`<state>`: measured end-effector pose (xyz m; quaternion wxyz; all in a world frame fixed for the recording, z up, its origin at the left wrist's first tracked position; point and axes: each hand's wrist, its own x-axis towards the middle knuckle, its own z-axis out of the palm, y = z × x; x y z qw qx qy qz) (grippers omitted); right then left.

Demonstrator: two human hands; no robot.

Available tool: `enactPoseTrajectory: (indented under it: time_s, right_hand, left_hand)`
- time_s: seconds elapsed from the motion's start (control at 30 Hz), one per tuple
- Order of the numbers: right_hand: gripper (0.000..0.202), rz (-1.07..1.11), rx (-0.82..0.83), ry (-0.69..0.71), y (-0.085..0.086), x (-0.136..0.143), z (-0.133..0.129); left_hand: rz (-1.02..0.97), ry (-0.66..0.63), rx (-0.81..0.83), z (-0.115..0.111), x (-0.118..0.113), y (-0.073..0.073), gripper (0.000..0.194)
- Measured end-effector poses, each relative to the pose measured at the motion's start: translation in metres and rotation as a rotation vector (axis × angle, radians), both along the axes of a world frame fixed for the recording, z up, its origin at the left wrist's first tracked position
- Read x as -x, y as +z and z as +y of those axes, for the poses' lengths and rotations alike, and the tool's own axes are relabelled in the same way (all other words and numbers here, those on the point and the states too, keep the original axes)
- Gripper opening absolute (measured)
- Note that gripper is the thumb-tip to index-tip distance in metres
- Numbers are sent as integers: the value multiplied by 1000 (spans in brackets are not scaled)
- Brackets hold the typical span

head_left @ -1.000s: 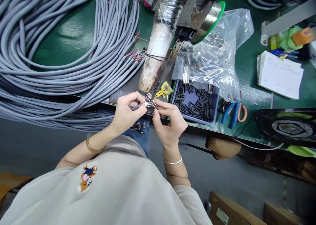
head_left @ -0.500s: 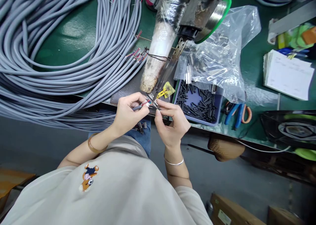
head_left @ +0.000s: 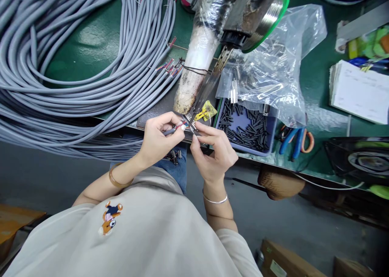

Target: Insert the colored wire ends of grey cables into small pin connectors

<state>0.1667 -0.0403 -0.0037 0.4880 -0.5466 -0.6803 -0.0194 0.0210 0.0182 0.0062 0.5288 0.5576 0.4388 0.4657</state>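
My left hand point(head_left: 162, 137) is closed in a pinch round the end of a grey cable point(head_left: 169, 132), whose thin coloured wires point(head_left: 180, 125) fan out past the fingertips. Opposite it, my right hand point(head_left: 214, 149) has thumb and fingers drawn together beside the wire ends; whatever small piece they pinch is too fine to make out. Between the hands, a small metal pin connector point(head_left: 186, 118) sits under the tip of a solder feed arm point(head_left: 209, 86). A cloth-wrapped, scorched white soldering iron body point(head_left: 194, 60) slants down just beyond the fingers.
Coiled grey cables point(head_left: 100, 90) cover the left bench. A green-rimmed solder spool point(head_left: 269, 23) hangs above. To the right are a blue tray point(head_left: 272, 141) of short black tubes, a plastic bag point(head_left: 291, 78) of metal parts, blue-orange pliers point(head_left: 296, 143) and a paper stack point(head_left: 360, 90).
The whole bench scene has shifted slightly right in the view. My right hand has turned slightly, its knuckles a little further right; both hands stay at the connector.
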Motion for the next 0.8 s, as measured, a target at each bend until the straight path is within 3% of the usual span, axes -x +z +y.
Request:
enactPoseTrajectory:
  time_s: [0.37, 0.63, 0.8]
  right_hand:
    - [19, -73, -5, -5, -1, 2, -3]
    - [16, 136, 80, 6, -1, 3, -4]
    - [17, 86, 53, 0, 0, 4, -3]
  left_hand:
    - [-17, -66, 76, -1, 4, -8, 11]
    - [-42, -77, 71, -3, 6, -6, 11]
    - [-27, -39, 21, -4, 4, -5, 11]
